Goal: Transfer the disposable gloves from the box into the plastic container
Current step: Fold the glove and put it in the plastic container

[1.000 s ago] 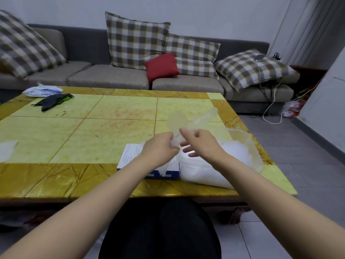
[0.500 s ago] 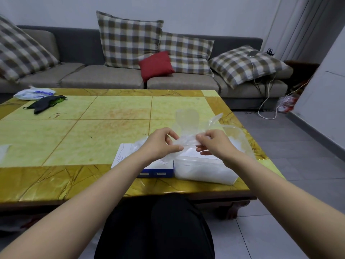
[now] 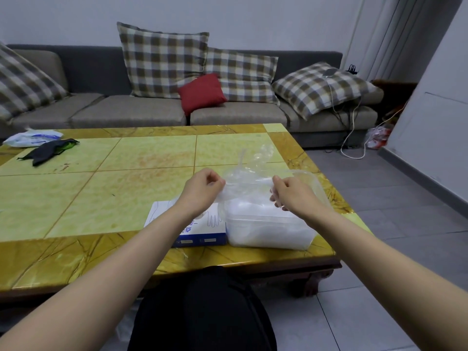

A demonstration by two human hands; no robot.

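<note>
While both hands hover over the table (image 3: 101, 198) near its front edge, a clear glove (image 3: 249, 174) is stretched between them, just above the plastic container (image 3: 268, 234). L hand (image 3: 202, 188): grip clamped on one end, fingers curled. R hand (image 3: 291, 193): grip pinched on the other end. The container sits at 3 o'clock of the box (image 3: 197, 236), touching it, w/ whitish gloves piled inside. A black cloth (image 3: 48, 152) & white packet (image 3: 33, 138) lie at 10 o'clock, far corner.

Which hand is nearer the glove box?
Left. The left hand is above the glove box; the right hand is above the plastic container, both pinching a clear glove.
</note>
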